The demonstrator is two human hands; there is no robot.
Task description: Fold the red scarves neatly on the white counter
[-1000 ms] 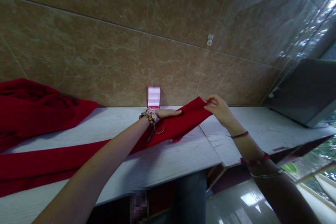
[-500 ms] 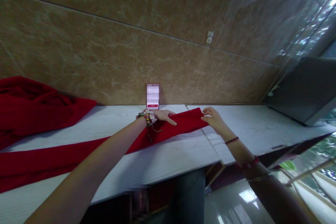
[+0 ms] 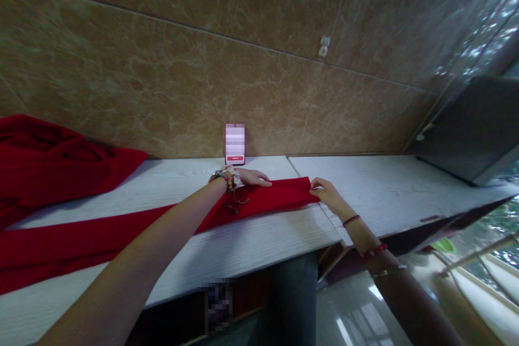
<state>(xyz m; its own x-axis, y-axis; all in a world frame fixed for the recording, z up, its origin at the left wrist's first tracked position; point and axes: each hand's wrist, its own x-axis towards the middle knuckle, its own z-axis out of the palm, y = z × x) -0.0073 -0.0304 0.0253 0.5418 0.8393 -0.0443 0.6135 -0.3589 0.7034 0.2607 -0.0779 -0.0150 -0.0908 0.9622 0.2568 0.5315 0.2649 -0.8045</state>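
Note:
A long, folded strip of red cloth (image 3: 286, 195) lies along the white wood-grain counter (image 3: 251, 235), running in from the left edge of the view. My left hand (image 3: 254, 177) rests flat on the cloth near its upper edge, fingers stretched out. At the strip's right end, my right hand (image 3: 323, 193) pinches the cloth's edge between thumb and fingers. My left forearm crosses over the strip and hides part of it.
A phone (image 3: 235, 143) with a lit screen leans against the brown tiled wall (image 3: 162, 75). Crumpled red fabric (image 3: 57, 173) is heaped at the left. On the right stands a dark grey boxy object (image 3: 474, 124). The counter's front edge runs below my hands.
The strip's right end has come down from a raised, slanted position to lie flatter on the counter. My right hand has lowered with it; my left hand stays on the cloth.

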